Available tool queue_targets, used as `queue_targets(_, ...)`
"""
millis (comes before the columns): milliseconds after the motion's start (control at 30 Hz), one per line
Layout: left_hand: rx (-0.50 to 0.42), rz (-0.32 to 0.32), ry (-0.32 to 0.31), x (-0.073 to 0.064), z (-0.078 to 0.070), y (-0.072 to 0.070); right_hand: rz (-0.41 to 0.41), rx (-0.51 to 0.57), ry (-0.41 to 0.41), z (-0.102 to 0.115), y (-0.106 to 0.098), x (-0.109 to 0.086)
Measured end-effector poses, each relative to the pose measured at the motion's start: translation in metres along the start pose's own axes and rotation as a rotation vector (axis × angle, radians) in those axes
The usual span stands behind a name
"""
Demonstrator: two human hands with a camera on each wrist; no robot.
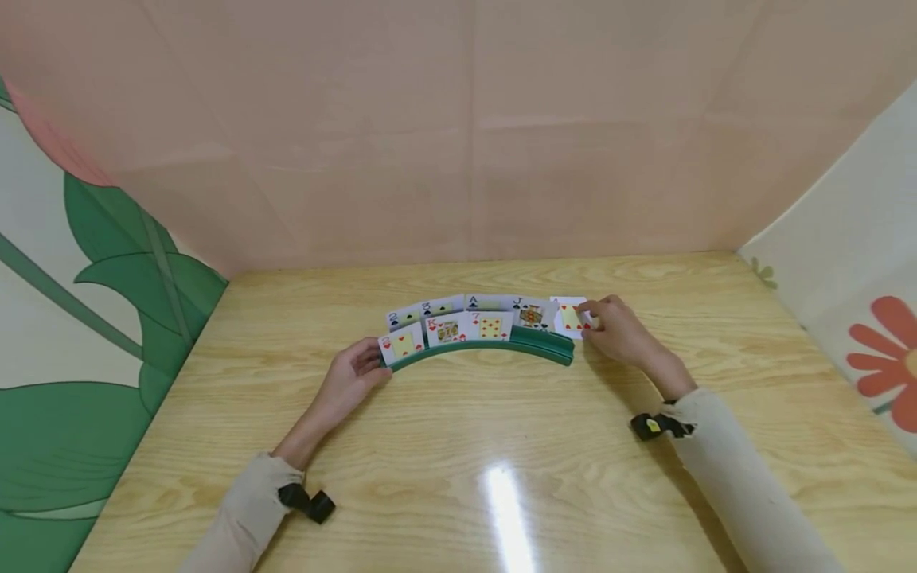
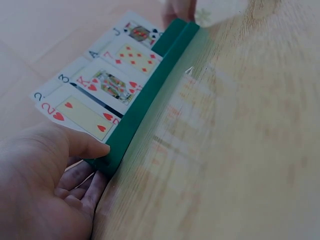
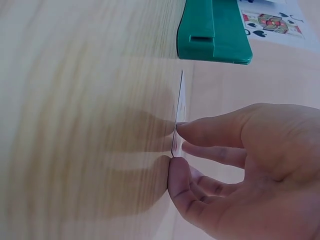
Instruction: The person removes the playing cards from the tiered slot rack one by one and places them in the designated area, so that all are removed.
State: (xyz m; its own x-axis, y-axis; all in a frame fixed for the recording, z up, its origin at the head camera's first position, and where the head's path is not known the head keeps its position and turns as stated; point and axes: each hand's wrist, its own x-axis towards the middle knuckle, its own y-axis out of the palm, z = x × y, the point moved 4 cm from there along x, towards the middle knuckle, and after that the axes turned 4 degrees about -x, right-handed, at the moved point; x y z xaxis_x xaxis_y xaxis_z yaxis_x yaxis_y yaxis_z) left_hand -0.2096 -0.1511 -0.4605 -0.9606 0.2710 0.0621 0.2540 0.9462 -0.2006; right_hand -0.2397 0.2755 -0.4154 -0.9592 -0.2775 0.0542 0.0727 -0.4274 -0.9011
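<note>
A curved green card holder (image 1: 540,344) stands on the table with two rows of playing cards. Its front row has a two of hearts (image 2: 80,117), a king of hearts (image 2: 112,86) and a seven of diamonds (image 2: 132,59). Behind them are black cards, among them a jack of spades (image 1: 532,316). My left hand (image 1: 351,372) grips the holder's left end, thumb on the front and fingers behind and below. Beyond the right end, my right hand (image 1: 618,330) pinches the edge of a red-pipped playing card (image 1: 571,317), low at the tabletop; its rank is partly covered.
The wooden table (image 1: 430,446) reflects a bright light near its front. A pink cloth backdrop (image 1: 466,143) rises behind it. Printed panels with a green plant (image 1: 64,446) and a red flower (image 1: 888,350) flank the sides.
</note>
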Motion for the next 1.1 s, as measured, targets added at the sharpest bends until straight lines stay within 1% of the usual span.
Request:
queue_targets(167,0.001,0.000,0.012,0.002,-0.003,-0.002,-0.014,0.000,0.000,0.003,-0.006,0.004)
queue_targets(300,-0.001,-0.003,0.010,0.004,-0.004,-0.002,-0.022,0.020,0.023,0.005,-0.011,0.006)
queue_targets(367,0.002,-0.005,0.012,0.004,-0.004,-0.002,-0.045,0.021,0.025,0.006,-0.014,0.006)
queue_targets(533,0.010,-0.014,0.011,0.005,-0.003,-0.003,-0.147,0.009,-0.026,0.015,-0.026,0.006)
queue_targets(733,-0.005,-0.011,0.009,0.004,-0.004,-0.002,-0.258,0.034,-0.071,0.032,-0.039,0.001)
queue_targets(933,-0.010,-0.009,0.006,0.003,0.000,-0.001,-0.389,0.044,-0.102,0.057,-0.051,-0.009)
queue_targets(1100,-0.002,-0.014,0.004,-0.001,0.001,0.001,-0.474,0.060,-0.166,0.080,-0.058,-0.018)
